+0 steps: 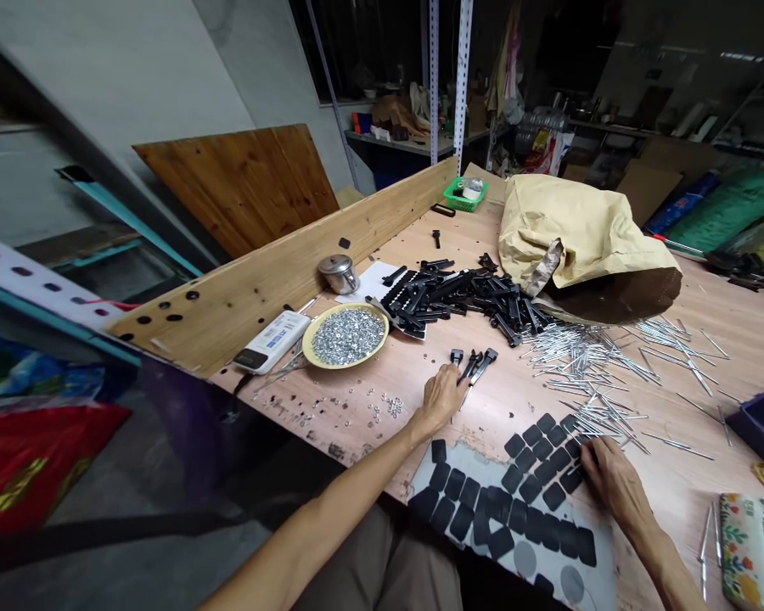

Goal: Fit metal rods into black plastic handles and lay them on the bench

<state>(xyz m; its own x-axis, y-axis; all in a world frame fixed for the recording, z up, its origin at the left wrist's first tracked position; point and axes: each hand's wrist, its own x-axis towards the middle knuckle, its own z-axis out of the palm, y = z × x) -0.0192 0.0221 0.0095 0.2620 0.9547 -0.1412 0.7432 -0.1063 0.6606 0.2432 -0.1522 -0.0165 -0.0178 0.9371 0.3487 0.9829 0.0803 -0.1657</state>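
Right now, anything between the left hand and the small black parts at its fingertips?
Nothing visible. The left hand is right at the black parts, with no other object between them. The loose metal pins lie off to the right, and the sheet of black pads lies nearer the body.

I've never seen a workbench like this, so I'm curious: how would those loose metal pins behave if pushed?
The thin, straight metal pins look stiff rather than bendy. They appear round, so they would probably roll. Lying crisscrossed in a loose scatter, they would likely slide over one another and spread.
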